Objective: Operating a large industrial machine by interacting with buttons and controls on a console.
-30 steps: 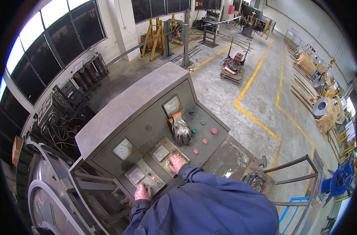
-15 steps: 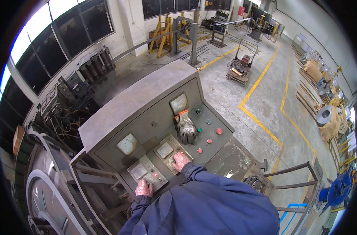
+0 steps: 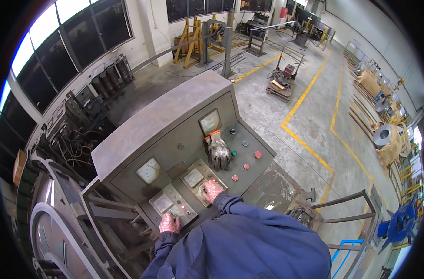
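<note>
I stand at a grey metal control console with two small meter panels set into its sloping face. My left hand, in a clear, thin glove, is closed at a control knob on the lower edge of the left panel. A red light glows on that panel. Gloved alike, my right hand curls closed around a control knob on the right panel, beside a round dial plate. The fingers mostly hide both knobs. A dirty grey work glove with an orange cuff lies on the console beyond my right hand.
Red push buttons and a green button sit right of the glove. Metal railings flank me. A loaded cart stands on the floor beside yellow lines. Machinery with cables is at the left.
The view has shifted slightly, so everything sits a little farther left. Both hands stay at the same panels, with no clear movement on the knobs.
</note>
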A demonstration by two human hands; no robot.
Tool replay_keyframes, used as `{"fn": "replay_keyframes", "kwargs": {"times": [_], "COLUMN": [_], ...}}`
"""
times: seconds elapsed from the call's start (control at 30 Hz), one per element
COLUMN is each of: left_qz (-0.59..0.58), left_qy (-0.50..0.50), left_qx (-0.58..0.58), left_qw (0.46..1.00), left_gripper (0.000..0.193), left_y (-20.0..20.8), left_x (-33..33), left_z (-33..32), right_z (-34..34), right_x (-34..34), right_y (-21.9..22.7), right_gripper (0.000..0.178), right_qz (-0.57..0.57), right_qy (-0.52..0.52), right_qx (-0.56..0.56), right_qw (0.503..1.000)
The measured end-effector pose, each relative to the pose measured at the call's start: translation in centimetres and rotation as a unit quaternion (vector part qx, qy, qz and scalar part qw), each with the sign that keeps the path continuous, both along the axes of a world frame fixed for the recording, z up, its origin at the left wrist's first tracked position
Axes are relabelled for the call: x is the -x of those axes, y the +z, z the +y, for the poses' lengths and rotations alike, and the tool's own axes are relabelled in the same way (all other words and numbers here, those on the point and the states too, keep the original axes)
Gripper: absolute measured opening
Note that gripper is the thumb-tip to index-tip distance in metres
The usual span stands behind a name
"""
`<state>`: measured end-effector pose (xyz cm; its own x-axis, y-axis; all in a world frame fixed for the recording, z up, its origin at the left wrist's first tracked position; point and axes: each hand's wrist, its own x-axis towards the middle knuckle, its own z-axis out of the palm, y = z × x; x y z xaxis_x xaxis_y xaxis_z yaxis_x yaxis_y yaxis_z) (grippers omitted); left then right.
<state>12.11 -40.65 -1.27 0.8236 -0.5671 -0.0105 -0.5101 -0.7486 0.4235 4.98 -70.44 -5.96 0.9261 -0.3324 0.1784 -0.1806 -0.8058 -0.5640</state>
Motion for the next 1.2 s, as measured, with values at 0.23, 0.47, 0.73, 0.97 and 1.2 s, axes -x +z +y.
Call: {"fn": "replay_keyframes", "kwargs": {"times": [0.23,0.47,0.73,0.97,1.2], "left_qz": [0.000,0.000,-0.002,0.005,-0.035], "left_qy": [-0.003,-0.001,0.001,0.013,-0.021], "left_qx": [0.003,0.006,-0.002,0.004,0.050], "left_qw": [1.000,1.000,1.000,1.000,0.998], "left_gripper": [0.037,0.037,0.036,0.034,0.030], "left_y": [0.5,0.5,0.2,0.5,-3.3], "left_x": [0.1,0.1,0.1,0.0,-0.3], "left_z": [-0.1,0.0,-0.2,0.4,1.5], "right_z": [0.2,0.4,0.2,0.5,-0.1], "right_x": [0.1,0.3,0.4,-0.3,0.3], "right_y": [0.6,0.9,1.8,0.4,-0.4], "right_gripper": [0.029,0.030,0.029,0.026,0.021], "right_qz": [0.042,0.027,0.015,0.016,-0.061], "right_qy": [-0.013,-0.008,-0.005,0.005,0.045], "right_qx": [-0.007,-0.003,-0.002,0.023,-0.040], "right_qw": [0.999,1.000,1.000,1.000,0.996]}}
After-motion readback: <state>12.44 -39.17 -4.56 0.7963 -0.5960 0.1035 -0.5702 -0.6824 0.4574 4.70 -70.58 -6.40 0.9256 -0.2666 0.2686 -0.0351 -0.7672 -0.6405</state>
